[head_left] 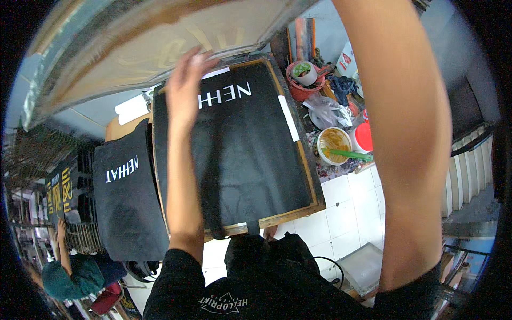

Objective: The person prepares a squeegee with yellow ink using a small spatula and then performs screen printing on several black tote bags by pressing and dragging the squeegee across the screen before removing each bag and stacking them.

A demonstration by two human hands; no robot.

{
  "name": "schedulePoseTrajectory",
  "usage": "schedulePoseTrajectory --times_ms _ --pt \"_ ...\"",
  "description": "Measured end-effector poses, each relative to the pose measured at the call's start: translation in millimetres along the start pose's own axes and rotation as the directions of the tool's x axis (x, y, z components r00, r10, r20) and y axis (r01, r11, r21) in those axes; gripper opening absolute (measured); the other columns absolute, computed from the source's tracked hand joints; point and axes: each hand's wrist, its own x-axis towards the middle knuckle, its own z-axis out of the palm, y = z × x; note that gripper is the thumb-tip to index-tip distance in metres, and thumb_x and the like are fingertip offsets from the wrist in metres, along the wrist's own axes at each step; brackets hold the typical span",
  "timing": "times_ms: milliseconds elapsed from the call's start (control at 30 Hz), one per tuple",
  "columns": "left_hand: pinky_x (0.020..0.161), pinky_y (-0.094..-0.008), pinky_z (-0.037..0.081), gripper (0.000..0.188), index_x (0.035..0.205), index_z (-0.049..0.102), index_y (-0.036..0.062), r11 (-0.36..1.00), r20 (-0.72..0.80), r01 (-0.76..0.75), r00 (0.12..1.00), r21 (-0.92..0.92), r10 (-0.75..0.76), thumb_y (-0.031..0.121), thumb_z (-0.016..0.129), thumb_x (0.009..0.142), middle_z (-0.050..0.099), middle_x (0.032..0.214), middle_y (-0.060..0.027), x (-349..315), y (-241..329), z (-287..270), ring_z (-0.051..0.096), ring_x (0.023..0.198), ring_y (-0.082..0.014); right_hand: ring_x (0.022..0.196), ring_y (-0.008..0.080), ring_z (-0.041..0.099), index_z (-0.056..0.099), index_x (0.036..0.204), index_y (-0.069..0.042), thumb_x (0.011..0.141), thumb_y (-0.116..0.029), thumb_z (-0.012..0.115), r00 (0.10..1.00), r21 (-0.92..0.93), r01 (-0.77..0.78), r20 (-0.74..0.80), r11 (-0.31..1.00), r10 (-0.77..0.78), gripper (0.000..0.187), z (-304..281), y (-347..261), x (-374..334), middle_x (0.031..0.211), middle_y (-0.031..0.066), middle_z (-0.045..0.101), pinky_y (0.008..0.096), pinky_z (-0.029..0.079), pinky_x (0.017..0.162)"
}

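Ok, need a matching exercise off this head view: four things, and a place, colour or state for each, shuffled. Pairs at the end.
1. left hand
2. middle black cloth
3. open tub
4. other person

A. green stick resting across it
B. dressed in green, at the lower left
C. white lettering, on a wood-edged board
D. fingers extended, beside the tilted screen

Pairs: 1-D, 2-C, 3-A, 4-B
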Motion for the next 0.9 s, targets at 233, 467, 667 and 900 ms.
schedulePoseTrajectory --times_ms 233,467,667,900 --pt "0.087 -0.0431 0.055 0.050 0.102 0.066 -0.0025 0.952 -0.056 0.031 0.997 -0.305 -0.051 0.044 0.048 0.105 0.072 0.093 -0.0226 -213.9 102.2 -121.7 0.071 0.084 -0.0313 0.078 0.0306 0.070 0.070 0.089 -0.010 0.071 -0.028 0.082 0.999 0.188 -0.031 0.039 0.982 0.024 0.027 14.4 -83.0 -170.9 0.082 0.0102 0.071 0.0441 0.054 0.067" --pt "0.076 -0.0326 0.058 0.028 0.101 0.067 -0.0093 0.576 -0.036 0.664 0.640 -0.477 -0.768 0.018 0.062 0.098 0.075 0.090 -0.0215 -359.8 44.2 -93.3 0.074 0.074 -0.0223 0.082 0.0303 0.068 0.064 0.089 -0.006 0.064 -0.018 0.082 0.956 0.359 -0.049 0.286 0.932 -0.060 0.033 88.2 -121.8 -329.0 0.084 0.0109 0.067 0.0432 0.053 0.071" --pt "0.076 -0.0335 0.059 0.031 0.108 0.062 -0.0110 0.431 0.085 0.711 0.565 -0.556 -0.821 0.016 0.061 0.094 0.074 0.099 -0.0241 -373.5 29.1 -98.8 0.074 0.081 -0.0257 0.083 0.0323 0.068 0.064 0.088 -0.005 0.070 -0.027 0.082 0.883 0.344 -0.099 0.462 0.934 -0.077 0.034 115.4 -121.4 -323.3 0.082 0.0117 0.067 0.0443 0.053 0.071" --pt "0.079 -0.0360 0.061 0.033 0.112 0.058 -0.0147 0.377 0.144 0.719 0.549 -0.583 -0.823 0.008 0.049 0.091 0.071 0.104 -0.0292 -370.4 28.6 -104.9 0.075 0.086 -0.0304 0.082 0.0320 0.066 0.062 0.087 -0.005 0.074 -0.028 0.078 0.757 0.351 -0.101 0.634 0.931 -0.157 0.031 88.1 -129.8 -335.1 0.082 0.0119 0.066 0.0438 0.052 0.071"
